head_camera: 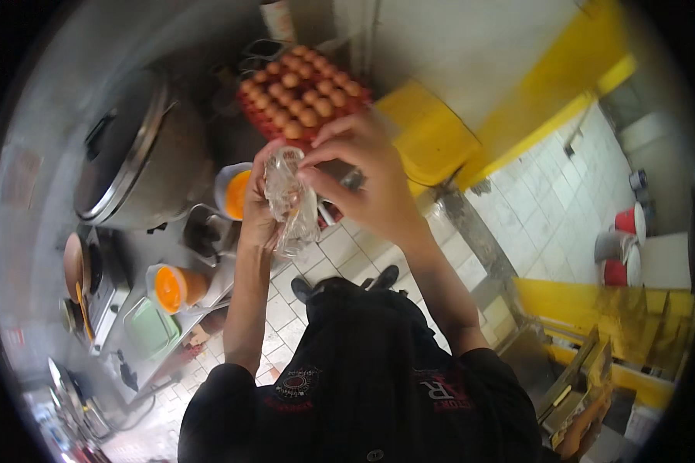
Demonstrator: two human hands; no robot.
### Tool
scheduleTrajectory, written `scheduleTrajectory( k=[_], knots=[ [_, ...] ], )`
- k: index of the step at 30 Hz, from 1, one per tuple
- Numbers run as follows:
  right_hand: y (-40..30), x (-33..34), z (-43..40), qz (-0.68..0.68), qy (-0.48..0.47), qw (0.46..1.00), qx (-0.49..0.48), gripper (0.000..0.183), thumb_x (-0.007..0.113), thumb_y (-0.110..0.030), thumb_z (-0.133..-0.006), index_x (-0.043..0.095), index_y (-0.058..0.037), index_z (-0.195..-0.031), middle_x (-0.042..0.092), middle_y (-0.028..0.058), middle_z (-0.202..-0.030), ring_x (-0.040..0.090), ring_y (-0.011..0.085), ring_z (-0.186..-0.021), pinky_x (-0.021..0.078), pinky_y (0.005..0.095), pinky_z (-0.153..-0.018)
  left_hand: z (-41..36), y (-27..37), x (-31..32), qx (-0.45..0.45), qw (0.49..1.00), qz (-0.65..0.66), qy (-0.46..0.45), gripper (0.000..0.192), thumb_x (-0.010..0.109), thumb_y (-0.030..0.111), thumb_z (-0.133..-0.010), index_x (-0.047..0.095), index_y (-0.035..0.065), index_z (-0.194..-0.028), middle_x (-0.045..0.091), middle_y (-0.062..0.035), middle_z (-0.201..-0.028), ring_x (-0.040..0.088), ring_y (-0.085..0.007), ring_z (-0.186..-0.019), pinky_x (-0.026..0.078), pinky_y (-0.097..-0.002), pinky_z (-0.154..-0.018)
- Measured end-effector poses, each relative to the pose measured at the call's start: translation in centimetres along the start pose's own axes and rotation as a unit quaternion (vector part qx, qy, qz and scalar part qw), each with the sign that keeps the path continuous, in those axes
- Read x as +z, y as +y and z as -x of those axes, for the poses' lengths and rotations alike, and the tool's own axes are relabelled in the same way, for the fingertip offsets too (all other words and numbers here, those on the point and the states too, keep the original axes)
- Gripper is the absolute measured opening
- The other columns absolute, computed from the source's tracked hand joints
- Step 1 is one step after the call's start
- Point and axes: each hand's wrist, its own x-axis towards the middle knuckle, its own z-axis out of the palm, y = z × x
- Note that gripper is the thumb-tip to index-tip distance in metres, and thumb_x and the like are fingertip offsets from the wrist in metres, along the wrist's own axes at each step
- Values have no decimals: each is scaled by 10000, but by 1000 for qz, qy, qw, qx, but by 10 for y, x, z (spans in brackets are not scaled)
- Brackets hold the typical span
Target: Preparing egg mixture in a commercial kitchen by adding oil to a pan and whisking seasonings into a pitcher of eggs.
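My left hand (256, 202) is closed around a crumpled clear plastic bag (292, 197) that has something small and brownish inside; the contents are too blurred to name. Close to the bag's upper right side is my right hand (362, 173), its thumb and forefinger at the plastic, the other fingers spread. Whether the fingertips pinch the bag, I cannot tell. Just beyond both hands, brown eggs (308, 117) sit in rows on a red egg tray (258, 118). Left of my left hand, partly covered by it, stands a plastic tub with an orange inside (234, 194).
At the left stands a large lidded metal pot (150, 168). Along the steel counter are an orange tub (179, 287), a green tray (150, 327) and a pan (76, 266). A yellow panel (434, 133) lies right of the eggs. Tiled floor (347, 249) shows below.
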Motion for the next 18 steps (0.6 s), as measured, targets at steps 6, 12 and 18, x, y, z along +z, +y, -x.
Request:
scheduleTrajectory(
  k=[6,12,18],
  knots=[
    [141,-116,149,-67,206,902,374,186,694,-201,-882,662,-21,-914,646,57,-867,582,120,-768,462,289,-697,0,-89,43,-93,993,-66,0,785,702,-94,-721,360,73,-1408,599,-110,-1205,622,-196,-1047,547,-306,-861],
    [240,-152,380,45,109,784,609,275,641,-248,-903,672,24,-921,683,92,-806,612,162,-746,477,300,-707,-10,-175,65,-187,981,40,-29,694,574,13,-813,300,87,-1446,483,-150,-1346,520,-275,-1223,481,-439,-984],
    [211,-131,526,-71,166,613,769,256,602,-307,-903,674,-78,-991,666,17,-828,589,109,-681,448,252,-555,-44,-271,51,-208,977,26,44,549,486,146,-905,325,113,-1429,504,-150,-1335,522,-311,-1223,473,-451,-989]
  ],
)
